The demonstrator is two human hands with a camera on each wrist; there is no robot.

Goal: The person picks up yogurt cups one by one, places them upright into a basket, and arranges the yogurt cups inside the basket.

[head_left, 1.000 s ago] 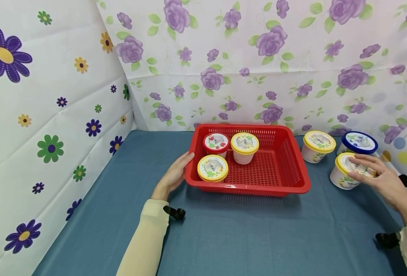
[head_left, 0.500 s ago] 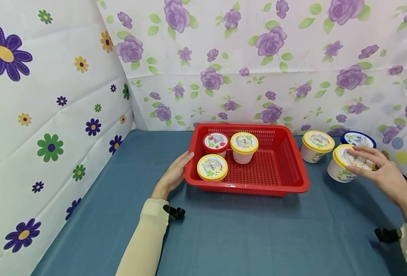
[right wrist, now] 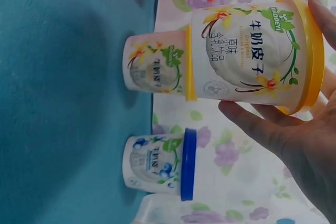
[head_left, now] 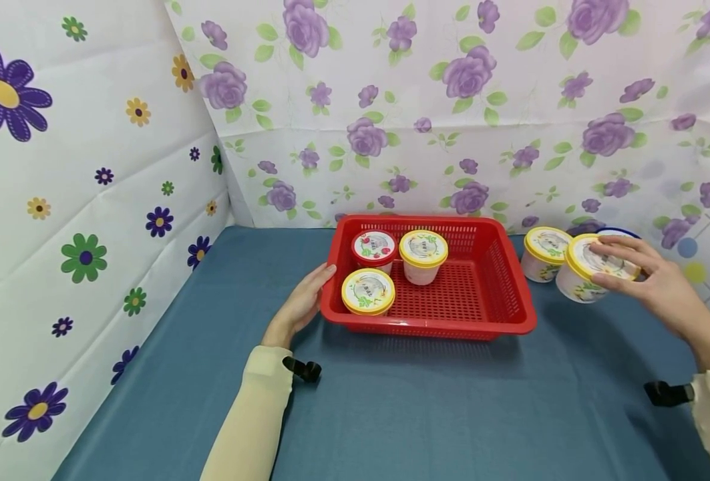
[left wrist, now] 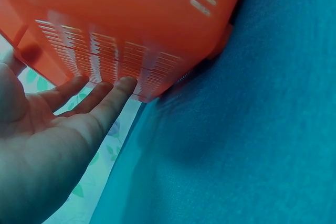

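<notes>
My right hand [head_left: 661,287] grips a white tub with a yellow lid [right wrist: 252,56] by its lid end, raised above the cloth. A red plastic basket [head_left: 439,327] stands in the middle of the head view. At its left end, my left hand [head_left: 300,304] holds the rim with the thumb, its fingers [left wrist: 113,100] against the slotted outer wall. Inside the basket are a red-lidded tub [head_left: 375,248] and two yellow-lidded tubs, one behind [head_left: 423,257] and one in front [head_left: 368,292].
Right of the basket stand another yellow-lidded tub [right wrist: 157,61] and a blue-lidded tub [right wrist: 157,163], the latter mostly hidden in the head view. Blue cloth [head_left: 421,414] covers the table. Flowered sheets [head_left: 415,100] hang behind and at the left.
My right hand has lifted the yellow-lidded tub off the cloth and carried it left toward the basket, past the blue-lidded tub. The left hand stays on the basket.
</notes>
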